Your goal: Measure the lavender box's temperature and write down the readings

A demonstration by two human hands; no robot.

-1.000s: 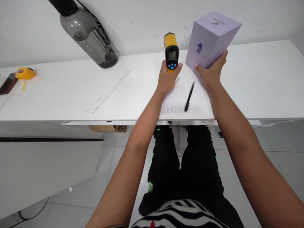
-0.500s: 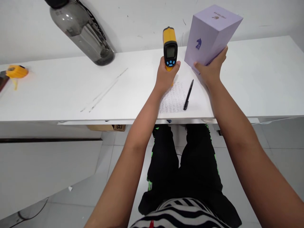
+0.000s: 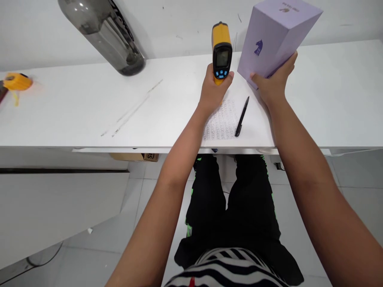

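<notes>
My left hand (image 3: 213, 91) is wrapped round the handle of a yellow and black infrared thermometer (image 3: 222, 40), whose small screen and blue buttons face me. My right hand (image 3: 277, 83) grips the lower part of a tall lilac box (image 3: 265, 44) with a dark horse-head mark, thumb on the near side and fingers along the right side. Whether the box rests on the table cannot be told. Below the hands lies a sheet of closely written paper (image 3: 220, 126), partly behind my left wrist. A black pen (image 3: 242, 115) lies at the sheet's right edge.
The white table (image 3: 74, 111) runs along a wall. A grey see-through bottle (image 3: 110, 38) stands at the back left. Toward the left edge is a yellow tape measure (image 3: 18, 81), beside a dark object cut off by the frame. A cardboard box (image 3: 134, 157) shows under the table.
The view has shifted slightly, so the thermometer, box and pen appear a little higher and further right. Both hands keep the same holds.
</notes>
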